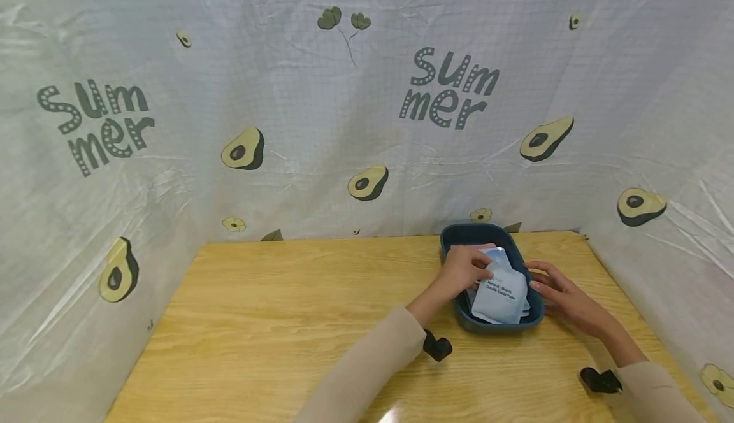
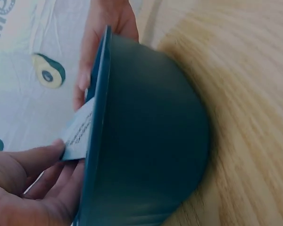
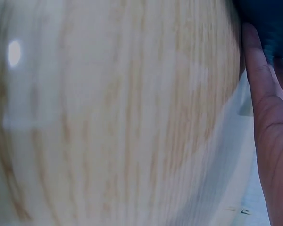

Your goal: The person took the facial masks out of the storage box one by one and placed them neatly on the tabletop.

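A dark blue plastic bin [image 1: 500,329] stands on the table, with several flat packets inside it. My left hand [image 1: 466,267] reaches over its left rim and pinches a pale blue eyelid paste packet [image 1: 501,295] between thumb and fingers. The left wrist view shows thumb and fingertips on a corner of this packet [image 2: 79,134], just above the rim. My right hand [image 1: 570,299] is at the bin's right side, its fingers fairly straight against the outer wall. In the right wrist view, these fingers [image 3: 259,70] lie along the blue wall.
Another blue-white packet [image 1: 497,256] and a pink one [image 1: 476,246] lie in the bin's far part. The wooden table [image 1: 298,308] extends to the left. A white curtain printed with avocados [image 1: 367,183] encloses the back and both sides.
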### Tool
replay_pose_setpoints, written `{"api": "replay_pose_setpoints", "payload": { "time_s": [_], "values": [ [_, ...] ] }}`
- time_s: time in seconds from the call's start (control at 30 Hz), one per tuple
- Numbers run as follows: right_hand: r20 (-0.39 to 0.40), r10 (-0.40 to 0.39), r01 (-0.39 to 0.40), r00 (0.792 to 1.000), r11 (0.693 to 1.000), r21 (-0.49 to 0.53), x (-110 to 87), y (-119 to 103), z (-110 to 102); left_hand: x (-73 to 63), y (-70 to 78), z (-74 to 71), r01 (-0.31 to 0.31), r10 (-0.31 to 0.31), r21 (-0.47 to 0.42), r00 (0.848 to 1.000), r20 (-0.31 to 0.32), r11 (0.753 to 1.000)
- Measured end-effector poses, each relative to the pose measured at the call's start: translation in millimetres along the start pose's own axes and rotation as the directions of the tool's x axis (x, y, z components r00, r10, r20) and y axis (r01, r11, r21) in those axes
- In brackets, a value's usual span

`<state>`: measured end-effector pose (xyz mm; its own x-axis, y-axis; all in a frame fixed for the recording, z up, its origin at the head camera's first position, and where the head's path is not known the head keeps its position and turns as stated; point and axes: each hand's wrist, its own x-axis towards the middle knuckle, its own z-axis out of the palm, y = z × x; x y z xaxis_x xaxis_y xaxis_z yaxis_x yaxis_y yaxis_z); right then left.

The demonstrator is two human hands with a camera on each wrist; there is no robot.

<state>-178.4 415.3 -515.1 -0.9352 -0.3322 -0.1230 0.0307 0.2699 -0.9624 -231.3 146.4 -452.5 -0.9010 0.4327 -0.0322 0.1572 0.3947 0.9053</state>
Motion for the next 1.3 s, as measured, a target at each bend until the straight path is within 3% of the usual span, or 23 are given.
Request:
{"api": "replay_pose_setpoints", "payload": {
  "time_s": [0.1, 0.3, 0.37, 0.47, 0.6, 0.7, 0.8, 0.9, 1.07, 1.17, 1.3],
  "values": [
    [0.001, 0.006, -0.006, 1.000, 1.000, -0.008, 1.3, 2.5, 0.1, -4.1, -1.0, -1.8, -0.013, 0.011, 0.043, 0.998, 0.056, 0.999],
    [-0.003, -0.001, 0.001, 1.000, 1.000, 0.026, 1.2, 5.6, -1.7, -9.5, -5.6, -8.8, 0.000, -0.007, 0.046, 0.987, 0.160, 0.999],
    [0.003, -0.013, 0.013, 1.000, 0.999, 0.030, 0.3, 5.8, -2.8, -11.1, -6.0, -10.1, -0.032, 0.026, 0.048, 0.991, 0.130, 0.998],
    [0.009, -0.022, 0.022, 1.000, 0.999, 0.032, -0.2, 5.9, -3.1, -12.9, -7.1, -11.0, -0.110, 0.110, 0.033, 0.994, 0.013, 0.993],
    [0.002, -0.021, 0.021, 1.000, 1.000, 0.011, 0.6, 5.6, -0.8, -15.0, -7.0, -13.9, -0.194, 0.194, 0.017, 0.975, -0.104, 0.981],
    [-0.016, -0.005, 0.005, 1.000, 1.000, -0.010, 0.4, 4.7, 0.7, -16.1, -6.4, -14.7, -0.256, 0.265, 0.092, 0.958, -0.105, 0.962],
    [-0.019, -0.007, 0.007, 1.000, 1.000, -0.017, -0.2, 4.6, 0.4, -17.0, -6.1, -13.9, -0.300, 0.314, 0.168, 0.947, -0.064, 0.939],
    [-0.001, -0.030, 0.030, 1.000, 1.000, 0.003, -0.5, 5.3, -1.3, -18.9, -6.4, -11.1, -0.269, 0.277, 0.173, 0.961, -0.023, 0.948],
    [0.032, -0.079, 0.078, 0.996, 0.995, 0.055, -1.5, 8.6, -3.7, -22.6, -8.9, -1.6, -0.166, 0.166, 0.005, 0.986, -0.007, 0.986],
    [0.053, -0.108, 0.104, 0.993, 0.992, 0.066, -1.9, 10.0, -4.3, -23.4, -10.9, 3.0, -0.129, 0.126, -0.103, 0.992, -0.031, 0.986],
    [0.065, -0.124, 0.120, 0.990, 0.990, 0.068, -1.5, 10.0, -4.3, -23.0, -12.9, 4.2, -0.151, 0.143, -0.126, 0.987, -0.070, 0.980]
  ]
}}
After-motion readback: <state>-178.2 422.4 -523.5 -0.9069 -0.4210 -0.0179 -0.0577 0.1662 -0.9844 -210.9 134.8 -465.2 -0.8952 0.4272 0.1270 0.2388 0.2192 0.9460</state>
